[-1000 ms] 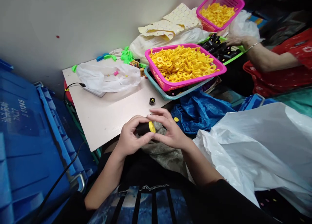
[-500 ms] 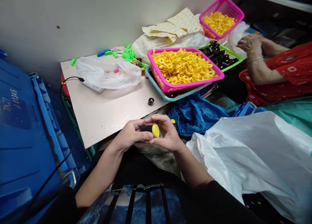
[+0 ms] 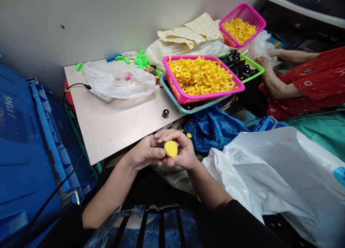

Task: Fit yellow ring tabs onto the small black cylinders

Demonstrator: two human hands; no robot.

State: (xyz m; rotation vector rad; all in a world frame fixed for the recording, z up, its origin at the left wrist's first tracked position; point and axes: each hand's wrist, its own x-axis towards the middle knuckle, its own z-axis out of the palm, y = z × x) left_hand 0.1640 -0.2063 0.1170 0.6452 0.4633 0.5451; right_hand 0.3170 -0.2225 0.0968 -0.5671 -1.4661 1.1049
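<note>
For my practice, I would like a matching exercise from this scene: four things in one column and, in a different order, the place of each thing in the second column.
Things:
1. Yellow rings
2. Black plastic parts
3. Small black cap with yellow centre
4. Yellow-faced black cylinder

Places:
A. Between the left hand and right hand
B. In the green tray
C. On the pale board
D. In the large pink basket

Pairs: 1-D, 2-B, 3-C, 4-A

A black cylindrical component (image 3: 161, 145) has a flat yellow disc (image 3: 170, 148) on its exposed end, gripped between the left hand (image 3: 144, 152) and right hand (image 3: 179, 150).
</note>
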